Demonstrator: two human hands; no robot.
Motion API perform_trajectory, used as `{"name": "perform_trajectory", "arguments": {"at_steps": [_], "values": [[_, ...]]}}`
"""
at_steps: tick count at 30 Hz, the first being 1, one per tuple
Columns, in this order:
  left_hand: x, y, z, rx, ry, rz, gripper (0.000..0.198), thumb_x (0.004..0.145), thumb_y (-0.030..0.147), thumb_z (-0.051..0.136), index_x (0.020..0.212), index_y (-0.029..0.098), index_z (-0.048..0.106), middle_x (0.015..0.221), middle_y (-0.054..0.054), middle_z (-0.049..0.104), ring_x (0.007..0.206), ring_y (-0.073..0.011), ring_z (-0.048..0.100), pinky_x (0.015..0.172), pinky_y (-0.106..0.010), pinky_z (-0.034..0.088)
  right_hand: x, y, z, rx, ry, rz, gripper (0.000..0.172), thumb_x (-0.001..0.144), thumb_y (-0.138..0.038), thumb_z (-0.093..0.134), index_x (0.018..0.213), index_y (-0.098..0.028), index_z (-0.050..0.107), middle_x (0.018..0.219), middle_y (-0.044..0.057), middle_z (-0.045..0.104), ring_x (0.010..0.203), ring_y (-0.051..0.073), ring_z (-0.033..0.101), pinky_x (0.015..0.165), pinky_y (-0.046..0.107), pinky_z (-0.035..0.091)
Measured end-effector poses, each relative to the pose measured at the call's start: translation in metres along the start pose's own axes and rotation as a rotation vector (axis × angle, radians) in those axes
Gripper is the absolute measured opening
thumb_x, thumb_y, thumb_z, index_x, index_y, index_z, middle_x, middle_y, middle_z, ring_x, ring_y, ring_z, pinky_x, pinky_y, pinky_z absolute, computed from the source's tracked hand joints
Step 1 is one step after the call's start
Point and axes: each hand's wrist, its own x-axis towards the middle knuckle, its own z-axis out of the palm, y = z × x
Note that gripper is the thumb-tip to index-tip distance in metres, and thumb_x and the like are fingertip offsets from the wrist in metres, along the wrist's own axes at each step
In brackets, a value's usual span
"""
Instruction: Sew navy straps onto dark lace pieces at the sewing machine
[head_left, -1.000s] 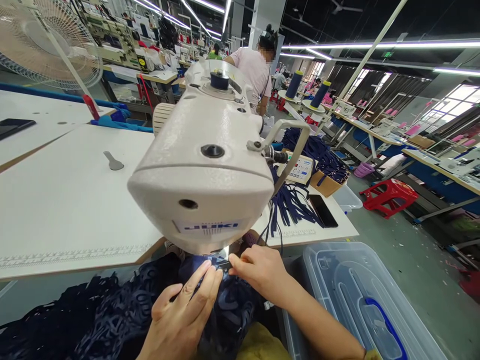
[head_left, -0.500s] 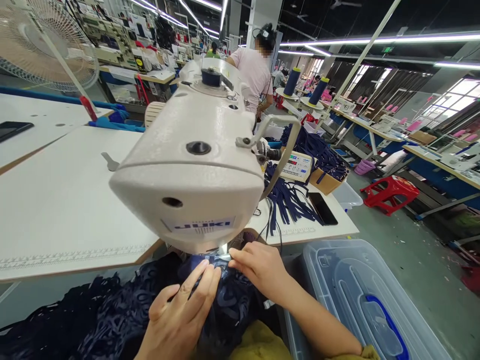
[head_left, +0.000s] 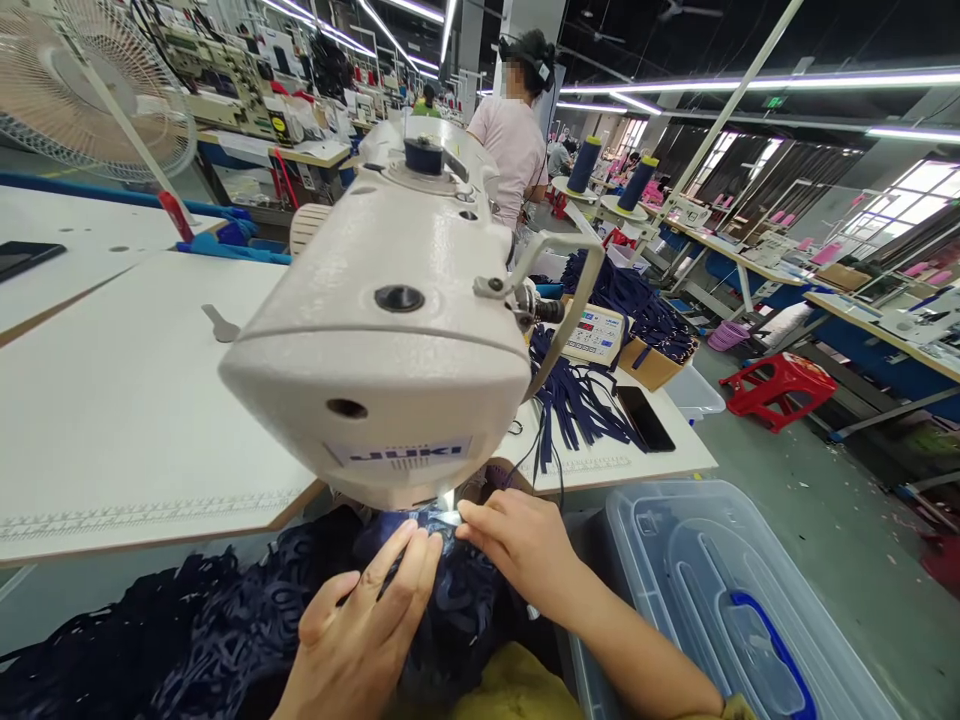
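Dark navy fabric (head_left: pixel 431 518) lies under the front end of a white JUKI sewing machine (head_left: pixel 375 370), where a small light shines. My left hand (head_left: pixel 367 610) rests on this fabric with its fingers stretched out, the fingertips pressing close to the needle area. From the other side my right hand (head_left: pixel 521 545) pinches the fabric's edge between thumb and forefinger. The machine head hides the needle. A tangled heap of navy strips (head_left: pixel 225 610) hangs below the table edge at the left and continues under my hands.
Navy straps (head_left: pixel 574 400), a control panel (head_left: pixel 596 330) and a phone (head_left: pixel 646 418) lie right of the machine. A lidded clear plastic bin (head_left: pixel 697 560) stands at my right. A fan (head_left: pixel 97 85) is at the left; a person in a pink shirt (head_left: pixel 510 150) is behind the machine.
My hands hold nearly the same place at the fabric. Behind the machine, the person in pink has turned their head and shifted slightly to the right.
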Motion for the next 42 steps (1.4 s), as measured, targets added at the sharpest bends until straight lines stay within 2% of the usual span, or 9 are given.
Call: {"name": "perform_trajectory", "arguments": {"at_steps": [2,10,16,20,26,33,42], "values": [[0.002,-0.001,-0.001,0.023,0.008,0.046,0.065,0.087,-0.001,0.033,0.147,0.014,0.012,0.108,-0.002,0.071,0.103,-0.0129,0.062,0.071,-0.029,0.035,0.0,-0.001,-0.002,-0.03,-0.011,-0.011,0.025,0.098,-0.039,0.042,0.1,-0.025,0.063,0.071,-0.002,0.061,0.065,0.011,0.054,0.058,0.023,0.032],[0.001,-0.002,0.002,0.057,0.041,0.074,0.066,0.085,-0.004,0.035,0.147,0.012,0.016,0.106,-0.002,0.072,0.101,-0.0141,0.062,0.069,-0.029,0.036,-0.001,-0.008,-0.006,-0.244,0.023,-0.052,0.016,0.096,-0.035,0.049,0.103,-0.026,0.06,0.068,-0.002,0.06,0.059,0.011,0.051,0.05,0.027,0.025],[-0.007,0.004,0.01,0.06,-0.041,-0.045,0.067,0.084,-0.002,0.031,0.147,0.012,0.013,0.119,-0.008,0.066,0.112,-0.0193,0.058,0.079,-0.035,0.037,0.001,-0.019,-0.002,-0.392,0.064,-0.039,0.019,0.085,-0.026,0.065,0.104,-0.025,0.059,0.065,-0.001,0.058,0.057,0.014,0.051,0.045,0.03,0.023],[-0.008,0.002,0.016,0.082,-0.026,-0.057,0.065,0.085,0.001,0.031,0.147,0.012,0.014,0.119,-0.009,0.065,0.111,-0.0191,0.058,0.08,-0.035,0.036,0.005,-0.021,0.001,-0.404,0.094,-0.04,0.025,0.081,-0.026,0.069,0.105,-0.024,0.06,0.064,-0.001,0.057,0.056,0.016,0.051,0.044,0.031,0.024],[-0.009,0.001,0.024,0.053,-0.014,-0.077,0.063,0.087,0.003,0.032,0.147,0.012,0.015,0.119,-0.008,0.065,0.111,-0.0198,0.058,0.086,-0.036,0.035,0.004,-0.02,0.007,-0.414,0.094,-0.024,0.025,0.083,-0.028,0.067,0.107,-0.024,0.059,0.064,-0.001,0.058,0.058,0.016,0.051,0.046,0.031,0.025],[-0.006,0.009,0.023,0.009,0.02,-0.172,0.061,0.09,0.006,0.032,0.147,0.022,0.018,0.117,-0.003,0.067,0.108,-0.0211,0.059,0.087,-0.04,0.032,0.003,-0.018,0.009,-0.396,0.097,-0.009,0.025,0.083,-0.025,0.068,0.106,-0.025,0.059,0.064,-0.002,0.056,0.057,0.015,0.05,0.046,0.031,0.025],[-0.002,0.009,0.024,0.041,0.085,-0.179,0.056,0.091,0.007,0.034,0.145,0.021,0.026,0.115,-0.002,0.069,0.104,-0.0192,0.061,0.087,-0.037,0.031,0.004,-0.019,0.009,-0.391,0.15,-0.007,0.026,0.078,-0.025,0.072,0.102,-0.025,0.061,0.061,-0.003,0.055,0.055,0.014,0.049,0.046,0.03,0.023]]}}
